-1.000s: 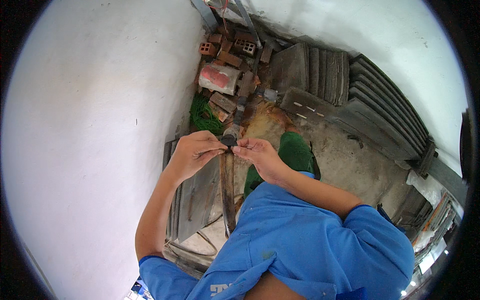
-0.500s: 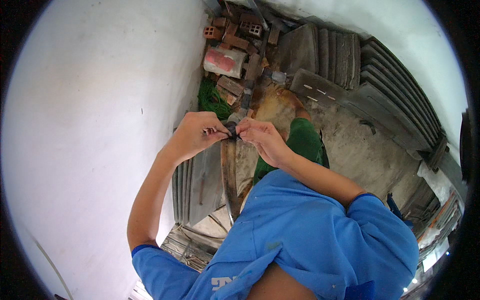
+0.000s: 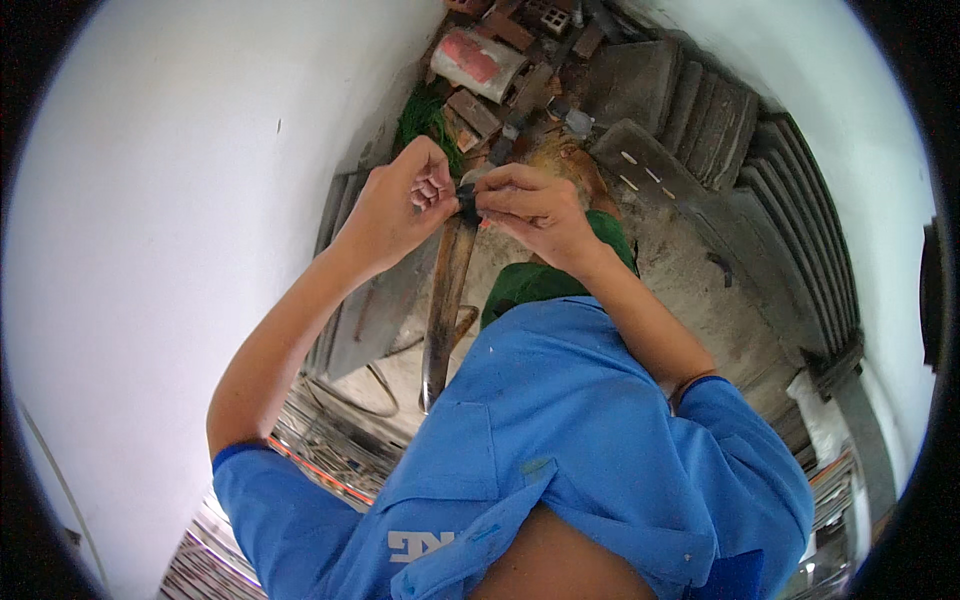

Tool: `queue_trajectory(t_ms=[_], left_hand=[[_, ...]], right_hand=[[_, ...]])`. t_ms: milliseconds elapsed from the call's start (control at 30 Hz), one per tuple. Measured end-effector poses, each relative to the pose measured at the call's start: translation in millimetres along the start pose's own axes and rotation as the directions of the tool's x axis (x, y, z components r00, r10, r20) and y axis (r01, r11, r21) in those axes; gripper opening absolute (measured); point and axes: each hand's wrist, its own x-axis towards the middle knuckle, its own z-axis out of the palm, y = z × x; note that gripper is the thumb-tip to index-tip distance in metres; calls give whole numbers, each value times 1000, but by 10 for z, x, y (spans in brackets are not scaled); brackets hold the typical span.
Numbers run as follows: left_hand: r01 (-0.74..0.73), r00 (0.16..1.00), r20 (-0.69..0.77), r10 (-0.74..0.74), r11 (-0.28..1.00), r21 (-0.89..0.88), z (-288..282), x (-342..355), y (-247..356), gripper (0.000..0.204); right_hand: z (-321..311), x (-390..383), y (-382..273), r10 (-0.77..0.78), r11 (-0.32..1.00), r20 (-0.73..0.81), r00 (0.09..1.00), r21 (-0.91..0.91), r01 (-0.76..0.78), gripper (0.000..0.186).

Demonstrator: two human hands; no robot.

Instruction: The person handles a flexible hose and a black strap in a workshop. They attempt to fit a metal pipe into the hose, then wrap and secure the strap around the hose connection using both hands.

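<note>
A small black piece (image 3: 466, 197), perhaps tape or rubber, sits at the upper end of a long brown-and-black bar (image 3: 447, 290). My left hand (image 3: 405, 205) pinches its left side between thumb and fingertips, the other fingers curled. From the right, my right hand (image 3: 535, 212) pinches the same black piece, thumb below and fingers above. A speck of orange-red shows just under the right fingertips; what it is I cannot tell. The bar slopes down toward my shirt, and its lower end is close to the blue cloth.
Bricks (image 3: 473, 113), a pale container with a red patch (image 3: 478, 62) and green cord (image 3: 425, 122) lie beyond my hands. Grey slabs (image 3: 715, 125) lean in rows at the right, others (image 3: 355, 320) by the left wall (image 3: 190, 220). Metal rods (image 3: 320, 450) lie at lower left.
Both hands and the black piece appear higher in the view, as the whole view has shifted and tilted. Both hands still pinch the piece.
</note>
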Motion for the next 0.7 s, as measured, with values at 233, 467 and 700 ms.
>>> queue_trajectory(t_ms=[233, 467, 700], left_hand=[[-70, 993, -89, 75, 996, 59, 89, -92, -102, 28], [-118, 980, -155, 121, 993, 25, 158, -166, -206, 31], [-135, 965, -220, 142, 990, 49, 210, -212, -248, 22]], right_hand=[[36, 61, -84, -6, 983, -2, 1000, -184, 5, 22], [23, 117, -169, 169, 962, -1, 986, -215, -165, 22], [88, 46, -157, 419, 907, -38, 907, 69, -416, 16]])
